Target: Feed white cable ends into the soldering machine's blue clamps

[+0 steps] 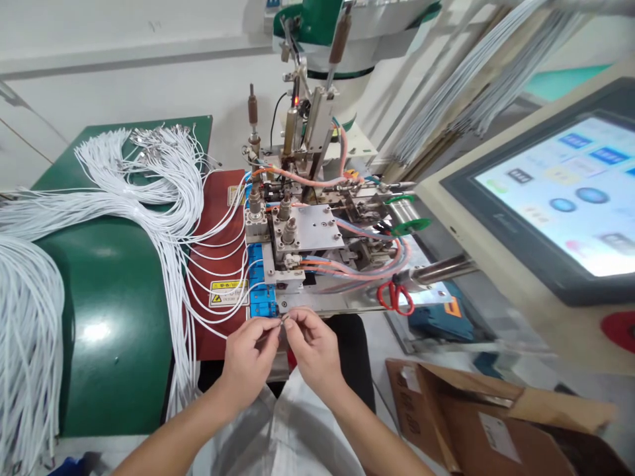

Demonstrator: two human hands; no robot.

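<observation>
My left hand (pixel 251 357) is closed, thumb and forefinger pinched together in front of the machine. A white cable (pixel 211 328) runs from the bundle into it. My right hand (pixel 315 347) is also closed, its thumb and forefinger meeting the left fingertips around a small metal piece (pixel 284 318). The fingers mostly cover that piece, so its exact shape is hidden. Just beyond my fingertips is a row of blue fixtures (pixel 262 301) with several white cables leading into it from the left.
Bundles of white cables (pixel 133 208) spread over a green table (pixel 114 317). A benchtop machine (pixel 317 228) stands ahead. Red-handled scissors (pixel 395 297) hang at its right, below a touchscreen (pixel 570 192). An open cardboard box (pixel 471 423) lies at lower right.
</observation>
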